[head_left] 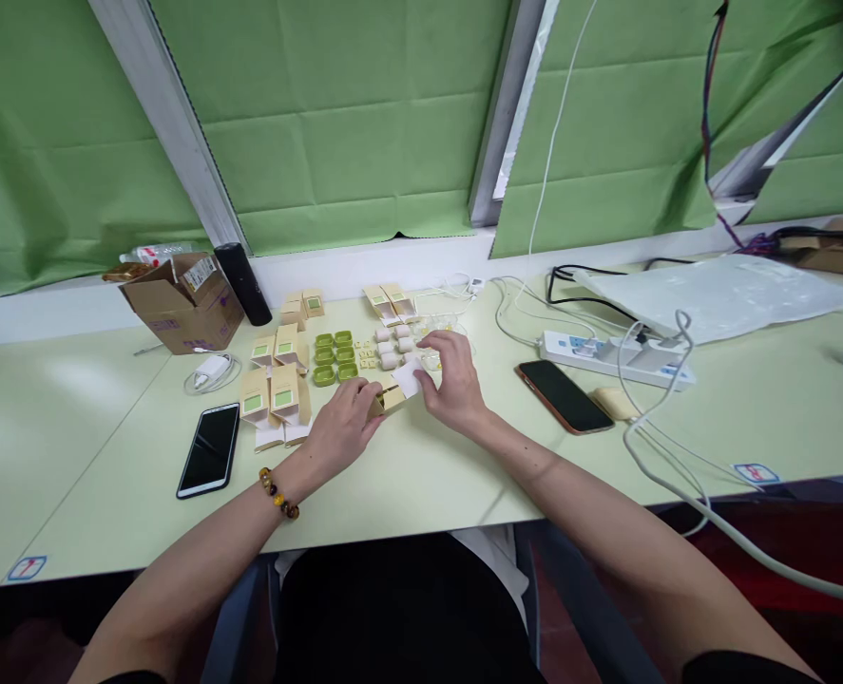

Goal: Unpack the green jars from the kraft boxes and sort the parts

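Note:
A small kraft cardboard box [393, 398] with a raised white flap [408, 378] is in my left hand [346, 423], whose fingers are wrapped round its left end. My right hand [456, 385] is at the box's right side, fingers curved and apart from the thumb, which lies by the flap. Just beyond the hands are rows of small green square cups [334, 357], tiny yellowish pieces [368, 354], pale cylinders [391, 361] and clear plastic pieces [435, 328], partly hidden by my right hand. Several similar boxes [284, 389] with green labels stand left of the cups.
A phone [209, 451] lies on the left, near a charger with cable [212, 370], a brown carton [182, 309] and a black cylinder [242, 285]. Rightward are another phone [564, 396], a power strip [613, 359], loose white cables [653, 423] and a plastic bag [720, 290].

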Demonstrator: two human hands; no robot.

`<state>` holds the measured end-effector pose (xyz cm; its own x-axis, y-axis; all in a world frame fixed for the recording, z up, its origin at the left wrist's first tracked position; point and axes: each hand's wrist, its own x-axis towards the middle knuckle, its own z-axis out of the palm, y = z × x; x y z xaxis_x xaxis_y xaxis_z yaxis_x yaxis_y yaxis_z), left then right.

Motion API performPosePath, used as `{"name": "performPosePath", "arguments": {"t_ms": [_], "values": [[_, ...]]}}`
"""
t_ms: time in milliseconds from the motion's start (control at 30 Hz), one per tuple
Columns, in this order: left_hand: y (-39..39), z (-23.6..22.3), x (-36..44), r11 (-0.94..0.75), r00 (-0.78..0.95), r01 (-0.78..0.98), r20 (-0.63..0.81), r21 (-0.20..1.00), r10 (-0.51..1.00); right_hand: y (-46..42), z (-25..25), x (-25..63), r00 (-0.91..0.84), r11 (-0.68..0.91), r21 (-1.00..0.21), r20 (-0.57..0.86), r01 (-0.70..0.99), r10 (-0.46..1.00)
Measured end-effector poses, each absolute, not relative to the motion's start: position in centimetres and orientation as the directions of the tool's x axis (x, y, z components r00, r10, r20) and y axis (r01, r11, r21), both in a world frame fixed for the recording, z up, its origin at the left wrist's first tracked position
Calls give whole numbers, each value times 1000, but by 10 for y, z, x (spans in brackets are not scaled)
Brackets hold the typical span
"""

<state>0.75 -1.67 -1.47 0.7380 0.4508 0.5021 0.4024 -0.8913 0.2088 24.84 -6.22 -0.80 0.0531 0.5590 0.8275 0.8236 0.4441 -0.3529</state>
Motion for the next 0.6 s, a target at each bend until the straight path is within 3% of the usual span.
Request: {"name": "performPosePath", "arguments": {"t_ms": [133,233,400,600], "values": [[-20,-11,9,-885,732,413,500,214,462,-60,-6,253,-187,460,-34,886,887,425],[-20,-12,10,-881,721,405,507,244,472,-61,-8,250,-326,515,86,858,853,397],[-18,-17,9,-884,707,398,532,245,466,-66,-12,242,-399,601,55,795,797,456],[-18,-16,8,-894,684,420,592,158,426,-72,-6,236,-366,612,-7,796,791,483]]}}
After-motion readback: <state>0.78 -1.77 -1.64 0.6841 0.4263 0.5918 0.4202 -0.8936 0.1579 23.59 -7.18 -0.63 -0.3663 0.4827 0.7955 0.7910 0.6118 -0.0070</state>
